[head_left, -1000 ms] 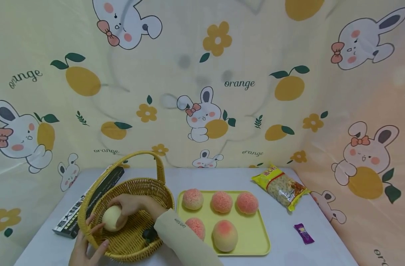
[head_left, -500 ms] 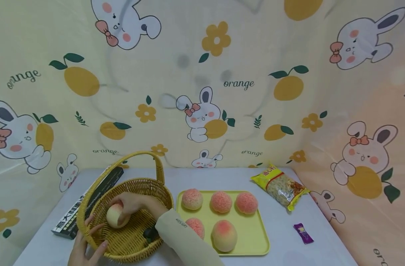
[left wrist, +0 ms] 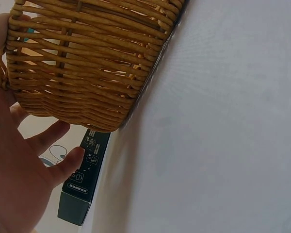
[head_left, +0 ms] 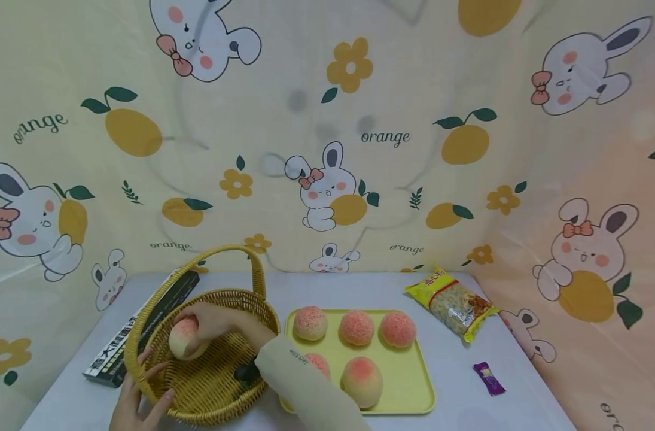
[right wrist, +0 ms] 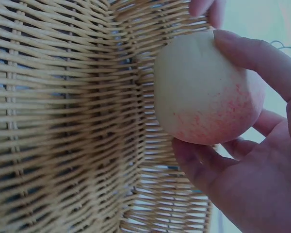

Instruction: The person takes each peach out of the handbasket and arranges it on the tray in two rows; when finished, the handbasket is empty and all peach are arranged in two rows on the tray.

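My right hand (head_left: 211, 326) holds a cream and pink peach (head_left: 183, 342) inside a woven wicker basket (head_left: 211, 389) with a tall hoop handle. In the right wrist view, thumb and fingers span the peach (right wrist: 203, 90) close to the woven wall, its pink-speckled side partly showing. On the basket's near left side, my left hand (head_left: 136, 398) grips the rim, some fingers reaching inside. The left wrist view shows that hand (left wrist: 19, 165) against the outer weave. A dark wrist camera (head_left: 246, 374) sits at my right wrist, over the basket's right side.
Right of the basket, a yellow tray (head_left: 405, 389) bears several pink peaches (head_left: 358, 328), one partly hidden by my right sleeve. A long black box (head_left: 112, 362) lies left behind the basket. Farther right are a yellow food bag (head_left: 453, 304) and a small purple wrapped candy (head_left: 489, 378).
The peach has turned in my right hand, bringing its pink side into view, and has shifted slightly farther back in the basket. My left hand stays at the rim.
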`<state>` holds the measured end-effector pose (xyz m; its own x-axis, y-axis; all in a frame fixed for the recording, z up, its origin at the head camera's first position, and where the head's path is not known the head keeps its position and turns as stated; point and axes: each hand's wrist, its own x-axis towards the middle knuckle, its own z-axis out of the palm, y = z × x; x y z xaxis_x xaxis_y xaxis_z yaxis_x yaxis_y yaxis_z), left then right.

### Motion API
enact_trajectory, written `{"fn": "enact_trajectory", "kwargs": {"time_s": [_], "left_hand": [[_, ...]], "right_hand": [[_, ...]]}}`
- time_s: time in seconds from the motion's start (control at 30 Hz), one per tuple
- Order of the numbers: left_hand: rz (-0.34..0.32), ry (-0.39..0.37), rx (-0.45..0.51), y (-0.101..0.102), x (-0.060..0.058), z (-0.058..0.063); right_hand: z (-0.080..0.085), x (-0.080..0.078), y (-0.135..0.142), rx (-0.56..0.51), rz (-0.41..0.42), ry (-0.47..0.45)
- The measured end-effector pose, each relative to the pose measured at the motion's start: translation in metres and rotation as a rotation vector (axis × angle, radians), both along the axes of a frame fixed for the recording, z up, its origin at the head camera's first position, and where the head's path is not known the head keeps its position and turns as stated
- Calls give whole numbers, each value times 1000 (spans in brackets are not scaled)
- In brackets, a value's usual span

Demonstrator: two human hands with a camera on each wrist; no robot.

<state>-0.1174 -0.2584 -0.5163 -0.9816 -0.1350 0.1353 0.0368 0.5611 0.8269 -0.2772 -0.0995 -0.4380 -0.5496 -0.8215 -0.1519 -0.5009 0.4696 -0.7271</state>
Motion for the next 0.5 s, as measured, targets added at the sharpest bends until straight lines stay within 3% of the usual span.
{"fn": "enact_trajectory", "kwargs": {"time_s": [0.2,0.5], "left_hand": [[-5,30,17,1,2,-2],[23,-8,27,0,1,-2]], "right_hand": [[11,-2,13,-42,11,-5],[22,-8,37,-124,-19,-44]]}}
